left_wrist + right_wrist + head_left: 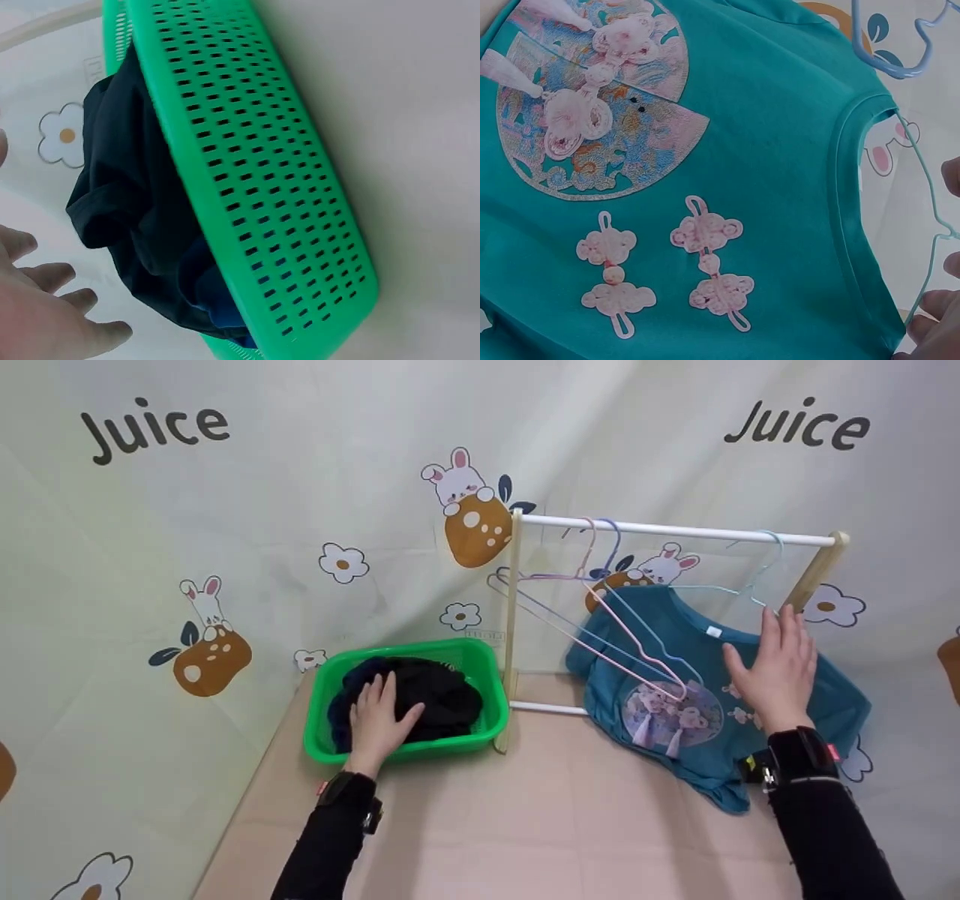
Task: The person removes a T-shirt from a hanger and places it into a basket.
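Observation:
A green plastic basket stands on the left, with crumpled black clothing and some dark blue cloth in it. Over the clothing hovers my left hand, fingers spread; the left wrist view shows a gap between them. On the right, a teal shirt with a round patch and pink knot motifs hangs from a mint hanger hooked over the rail. My right hand is in front of the shirt's shoulder near the neckline, fingers extended and holding nothing; whether it touches the fabric I cannot tell.
The small clothes rack has a white rail and wooden side posts. A pink hanger and a blue hanger hang bare left of the shirt, partly overlapping it. Behind stands a printed curtain; beneath lies a beige tabletop.

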A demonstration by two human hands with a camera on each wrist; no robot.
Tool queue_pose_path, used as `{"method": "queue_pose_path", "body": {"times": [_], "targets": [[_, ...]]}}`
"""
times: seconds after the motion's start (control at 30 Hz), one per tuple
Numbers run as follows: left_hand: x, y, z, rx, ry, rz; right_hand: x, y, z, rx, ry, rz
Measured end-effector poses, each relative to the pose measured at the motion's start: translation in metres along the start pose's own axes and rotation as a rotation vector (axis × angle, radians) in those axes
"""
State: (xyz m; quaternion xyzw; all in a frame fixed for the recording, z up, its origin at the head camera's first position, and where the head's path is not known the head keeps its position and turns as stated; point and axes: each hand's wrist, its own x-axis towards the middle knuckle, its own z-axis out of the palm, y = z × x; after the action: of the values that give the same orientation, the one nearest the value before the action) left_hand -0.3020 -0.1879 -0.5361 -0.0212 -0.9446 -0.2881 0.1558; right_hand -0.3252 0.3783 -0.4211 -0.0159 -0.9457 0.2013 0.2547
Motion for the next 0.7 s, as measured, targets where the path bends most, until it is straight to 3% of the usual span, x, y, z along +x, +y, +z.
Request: {"method": "queue_pose_path", "body": {"times": [0.37, 0.7], "targets": [[-0.019, 0.009, 0.016, 0.157, -0.009, 0.096, 0.016, -0.008, -0.009, -0.002, 0.022, 0.068], [-0.036, 0.029, 0.030, 0.178, -0.039, 0.204, 0.038, -0.022, -0.026, 0.038, -0.093, 0.103]]}}
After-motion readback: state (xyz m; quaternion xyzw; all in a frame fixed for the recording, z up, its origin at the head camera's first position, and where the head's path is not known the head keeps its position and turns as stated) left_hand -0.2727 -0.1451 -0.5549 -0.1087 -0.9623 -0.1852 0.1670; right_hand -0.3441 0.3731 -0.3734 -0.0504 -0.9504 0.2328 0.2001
